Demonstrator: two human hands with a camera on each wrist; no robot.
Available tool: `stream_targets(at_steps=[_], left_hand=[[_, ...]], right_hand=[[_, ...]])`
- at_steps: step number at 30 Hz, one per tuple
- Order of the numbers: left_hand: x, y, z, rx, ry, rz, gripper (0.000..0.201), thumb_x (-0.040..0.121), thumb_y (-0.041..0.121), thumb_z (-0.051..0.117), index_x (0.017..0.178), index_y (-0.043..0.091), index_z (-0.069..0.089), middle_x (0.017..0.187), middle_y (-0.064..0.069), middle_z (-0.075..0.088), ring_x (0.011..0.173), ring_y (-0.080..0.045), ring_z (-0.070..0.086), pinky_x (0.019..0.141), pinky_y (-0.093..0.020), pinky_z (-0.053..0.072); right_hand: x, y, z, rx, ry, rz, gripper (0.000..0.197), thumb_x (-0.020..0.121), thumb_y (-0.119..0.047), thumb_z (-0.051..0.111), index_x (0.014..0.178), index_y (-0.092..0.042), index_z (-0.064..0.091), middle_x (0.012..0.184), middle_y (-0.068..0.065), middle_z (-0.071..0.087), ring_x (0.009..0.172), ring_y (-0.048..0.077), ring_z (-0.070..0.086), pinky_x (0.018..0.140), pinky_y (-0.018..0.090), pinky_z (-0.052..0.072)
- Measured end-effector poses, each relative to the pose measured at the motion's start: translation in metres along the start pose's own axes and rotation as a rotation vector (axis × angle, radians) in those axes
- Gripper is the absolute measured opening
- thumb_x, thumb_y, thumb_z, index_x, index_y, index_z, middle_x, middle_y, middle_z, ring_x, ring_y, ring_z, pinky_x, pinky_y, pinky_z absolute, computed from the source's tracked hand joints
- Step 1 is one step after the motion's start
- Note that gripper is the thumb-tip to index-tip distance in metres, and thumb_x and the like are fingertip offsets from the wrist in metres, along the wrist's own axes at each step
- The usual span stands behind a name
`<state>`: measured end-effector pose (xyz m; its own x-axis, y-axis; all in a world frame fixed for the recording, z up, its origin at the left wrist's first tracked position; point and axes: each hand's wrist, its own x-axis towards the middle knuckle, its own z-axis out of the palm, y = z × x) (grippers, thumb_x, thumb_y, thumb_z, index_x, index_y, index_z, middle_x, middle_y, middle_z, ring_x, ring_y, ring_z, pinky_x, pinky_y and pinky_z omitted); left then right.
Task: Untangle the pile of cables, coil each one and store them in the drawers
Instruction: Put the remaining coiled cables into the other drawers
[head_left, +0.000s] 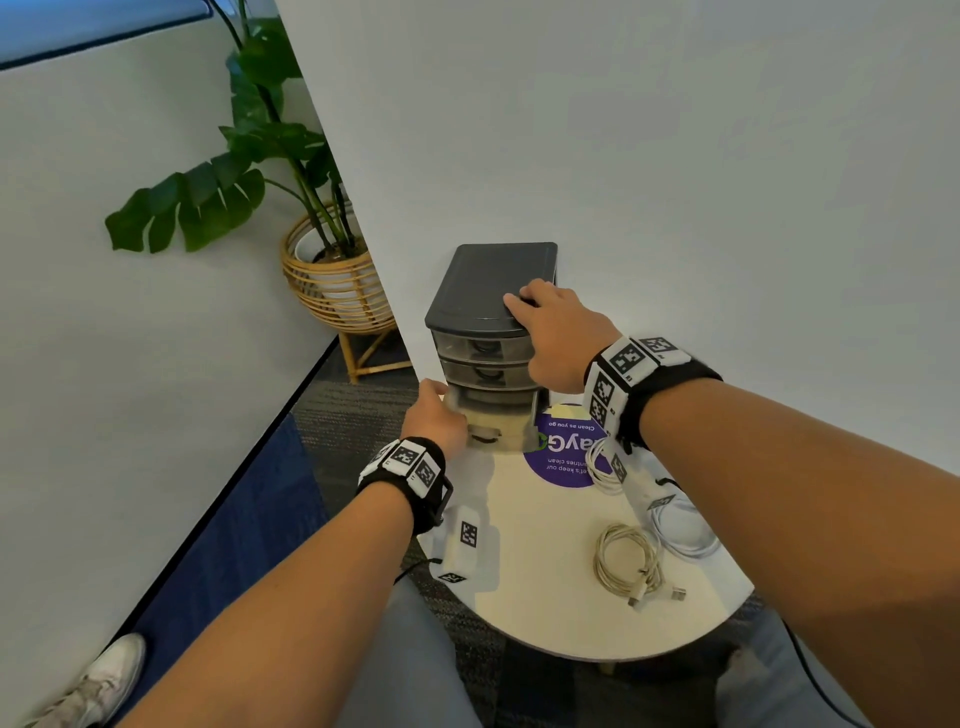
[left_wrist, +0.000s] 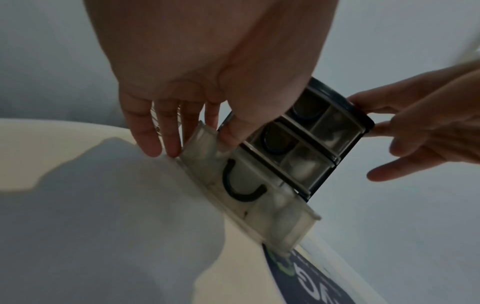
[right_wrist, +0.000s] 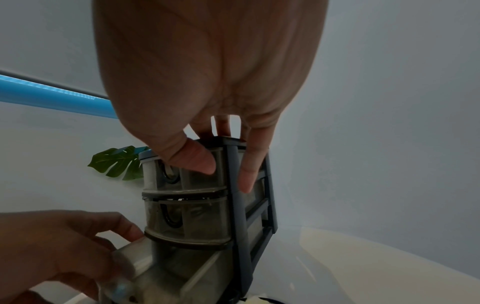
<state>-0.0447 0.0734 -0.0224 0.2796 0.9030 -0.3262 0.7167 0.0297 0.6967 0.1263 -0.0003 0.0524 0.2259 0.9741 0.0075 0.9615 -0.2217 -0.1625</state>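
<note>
A dark grey drawer unit (head_left: 493, 280) with three translucent drawers stands on a round cream table (head_left: 545, 597) against the wall. Its bottom drawer (head_left: 501, 428) is pulled partway out. My left hand (head_left: 452, 410) pinches that drawer's left front corner, thumb on the front (left_wrist: 200, 142). My right hand (head_left: 540, 322) rests on the unit's top right corner, with the thumb on the top drawer's front (right_wrist: 223, 164) and the fingers fairly straight. On the table lie a coiled beige cable (head_left: 631, 564), a coiled white cable (head_left: 680, 525) and another white cable (head_left: 602, 467), partly hidden under my right wrist.
A white wall stands right behind the unit. A round purple sticker (head_left: 563, 457) marks the table beside the open drawer. A potted plant in a wicker stand (head_left: 332, 280) is on the floor to the left, past the wall's corner.
</note>
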Motion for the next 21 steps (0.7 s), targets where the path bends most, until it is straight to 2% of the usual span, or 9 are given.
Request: stream_targets(at_steps=[3, 8, 11, 13, 18, 21], left_hand=[[-0.007, -0.008, 0.0, 0.027, -0.045, -0.003, 0.047, 0.096, 0.005, 0.054, 0.139, 0.021, 0.042, 0.116, -0.009, 0.058, 0.104, -0.028, 0.061, 0.084, -0.037, 0.051], [-0.019, -0.024, 0.0, 0.043, -0.101, 0.01, 0.054, 0.096, 0.006, 0.057, 0.144, 0.021, 0.04, 0.126, -0.008, 0.058, 0.113, -0.029, 0.06, 0.095, -0.041, 0.053], [-0.021, -0.027, -0.004, 0.058, -0.122, 0.019, 0.054, 0.096, 0.006, 0.056, 0.146, 0.02, 0.038, 0.129, -0.01, 0.056, 0.114, -0.029, 0.059, 0.089, -0.038, 0.052], [-0.022, -0.029, -0.007, 0.075, -0.126, 0.03, 0.055, 0.096, 0.006, 0.056, 0.146, 0.02, 0.038, 0.13, -0.011, 0.056, 0.113, -0.03, 0.059, 0.091, -0.039, 0.053], [-0.021, -0.031, -0.011, 0.097, -0.135, 0.039, 0.053, 0.097, 0.005, 0.054, 0.146, 0.021, 0.04, 0.115, -0.006, 0.056, 0.111, -0.031, 0.06, 0.098, -0.045, 0.055], [-0.021, -0.031, -0.011, 0.092, -0.14, 0.032, 0.055, 0.097, 0.005, 0.055, 0.147, 0.022, 0.04, 0.114, -0.005, 0.053, 0.112, -0.033, 0.059, 0.098, -0.048, 0.055]], right_hand=[[0.0, 0.0, 0.001, -0.002, 0.007, 0.006, 0.081, 0.089, -0.018, 0.066, 0.157, -0.02, 0.023, 0.155, 0.003, 0.027, 0.143, 0.028, 0.028, 0.098, 0.043, 0.052], [0.0, -0.001, -0.001, -0.011, 0.004, 0.01, 0.079, 0.089, -0.019, 0.065, 0.157, -0.02, 0.023, 0.154, 0.004, 0.028, 0.14, 0.028, 0.031, 0.098, 0.045, 0.052], [-0.001, -0.002, -0.001, -0.012, -0.003, 0.01, 0.08, 0.09, -0.021, 0.064, 0.158, -0.02, 0.022, 0.154, 0.003, 0.028, 0.141, 0.028, 0.031, 0.1, 0.046, 0.051], [-0.002, -0.002, -0.002, -0.008, -0.002, 0.008, 0.079, 0.09, -0.021, 0.064, 0.157, -0.02, 0.023, 0.154, 0.003, 0.028, 0.14, 0.028, 0.031, 0.1, 0.045, 0.051], [-0.002, -0.002, -0.003, -0.003, -0.007, 0.006, 0.08, 0.09, -0.02, 0.064, 0.158, -0.02, 0.022, 0.154, 0.003, 0.028, 0.141, 0.028, 0.03, 0.1, 0.045, 0.051], [-0.002, -0.001, -0.002, -0.002, -0.002, 0.002, 0.08, 0.09, -0.02, 0.065, 0.157, -0.019, 0.023, 0.154, 0.003, 0.028, 0.141, 0.028, 0.03, 0.1, 0.045, 0.051]])
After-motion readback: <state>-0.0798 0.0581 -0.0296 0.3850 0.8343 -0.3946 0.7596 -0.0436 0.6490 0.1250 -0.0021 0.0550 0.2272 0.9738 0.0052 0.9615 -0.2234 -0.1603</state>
